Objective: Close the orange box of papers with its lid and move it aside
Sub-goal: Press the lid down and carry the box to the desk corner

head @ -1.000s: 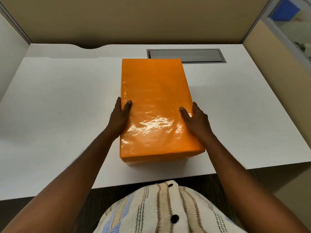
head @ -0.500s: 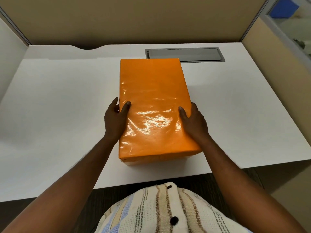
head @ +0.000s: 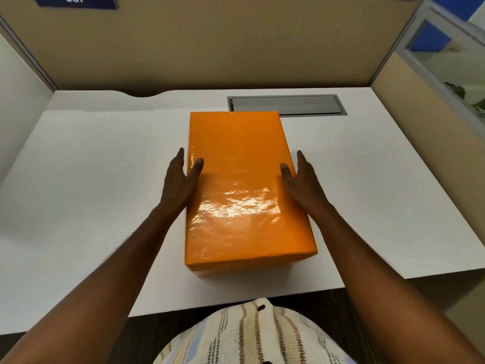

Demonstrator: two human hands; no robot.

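Observation:
The glossy orange box (head: 241, 179) stands on the white desk (head: 91, 193) in front of me, its lid on top and covering it. My left hand (head: 181, 182) lies against the box's left side, thumb resting on the lid, fingers straight along the side wall. My right hand (head: 301, 182) mirrors it on the right side, thumb on the lid. Both hands clasp the box between them. The papers inside are hidden by the lid.
A grey cable hatch (head: 286, 105) is set in the desk just behind the box. Beige partition walls (head: 210, 48) enclose the desk at the back and on both sides. Wide white desk surface lies to the left and right of the box.
Both hands have slid slightly further forward along the box's sides, fingers straightening. The view has tilted up a little; the box stays in place.

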